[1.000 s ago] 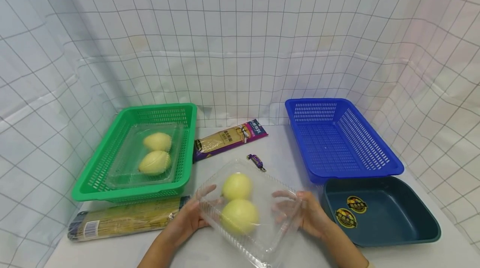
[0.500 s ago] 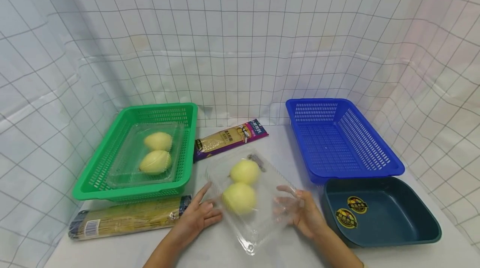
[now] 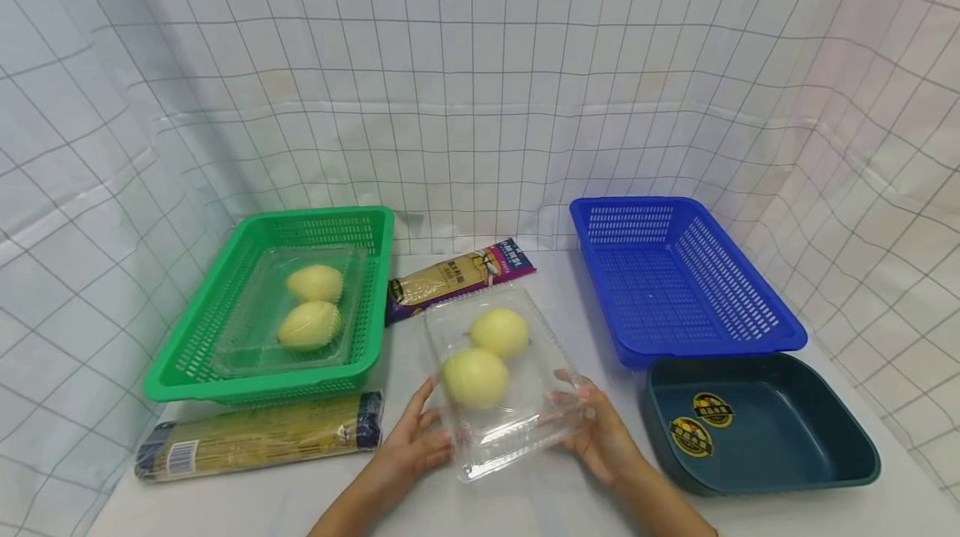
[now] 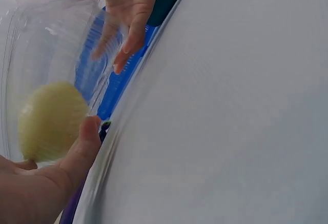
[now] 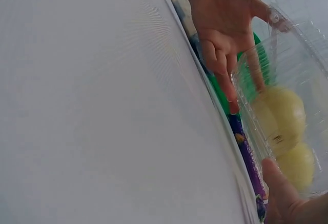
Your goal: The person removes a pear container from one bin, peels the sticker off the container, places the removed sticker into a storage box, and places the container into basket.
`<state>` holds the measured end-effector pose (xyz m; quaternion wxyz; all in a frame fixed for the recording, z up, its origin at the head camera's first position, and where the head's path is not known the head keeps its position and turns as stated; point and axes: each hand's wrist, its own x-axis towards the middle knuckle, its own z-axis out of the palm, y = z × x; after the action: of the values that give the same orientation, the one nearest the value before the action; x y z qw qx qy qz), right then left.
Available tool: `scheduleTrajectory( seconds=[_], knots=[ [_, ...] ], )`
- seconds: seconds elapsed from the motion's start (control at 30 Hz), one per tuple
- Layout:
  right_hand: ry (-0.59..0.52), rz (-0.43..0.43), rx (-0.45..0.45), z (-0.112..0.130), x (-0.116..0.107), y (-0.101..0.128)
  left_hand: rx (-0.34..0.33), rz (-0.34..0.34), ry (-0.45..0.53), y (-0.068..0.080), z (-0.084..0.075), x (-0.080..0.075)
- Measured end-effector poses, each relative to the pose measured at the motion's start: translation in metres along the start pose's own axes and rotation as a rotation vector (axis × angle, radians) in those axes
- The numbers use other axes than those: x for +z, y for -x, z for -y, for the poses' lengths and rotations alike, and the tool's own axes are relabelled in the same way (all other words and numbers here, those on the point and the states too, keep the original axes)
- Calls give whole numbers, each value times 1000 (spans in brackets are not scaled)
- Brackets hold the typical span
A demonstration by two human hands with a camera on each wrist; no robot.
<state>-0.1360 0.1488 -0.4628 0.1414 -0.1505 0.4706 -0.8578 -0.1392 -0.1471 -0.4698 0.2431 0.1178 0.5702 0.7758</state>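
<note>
A clear plastic clamshell box (image 3: 540,391) is raised over the table in the head view, with two pale yellow pears (image 3: 498,333) inside. My left hand (image 3: 411,447) holds its near left side, thumb at the rim and fingers along the wall. At the right corner my right hand (image 3: 603,435) grips the edge, fingers showing through the plastic. The right wrist view has the left hand (image 5: 225,26) at the clasp corner of the box (image 5: 277,44). In the left wrist view one pear (image 4: 54,121) sits low in the box, close to the left thumb.
At left, a green basket (image 3: 375,295) bears another clear box (image 3: 258,312) of pears. A noodle pack (image 3: 262,441) lies before it; a purple pasta pack (image 3: 457,277) lies behind. At right stand a blue basket (image 3: 682,295) and a dark teal tub (image 3: 780,429). The box hides a purple-wrapped candy (image 5: 260,208).
The box has shifted away from me and turned clockwise. My left hand came off its side, then returned to the near left edge. My right hand kept its hold.
</note>
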Motion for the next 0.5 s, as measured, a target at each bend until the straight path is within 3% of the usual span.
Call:
scheduleTrajectory(
  seconds=[0.23,0.5],
  knots=[
    [15,-42,121,-3,6,0,13,-44,-17,2,0,4],
    [86,-84,244,-3,12,-1,24,-21,23,0,-1,2]
  ],
)
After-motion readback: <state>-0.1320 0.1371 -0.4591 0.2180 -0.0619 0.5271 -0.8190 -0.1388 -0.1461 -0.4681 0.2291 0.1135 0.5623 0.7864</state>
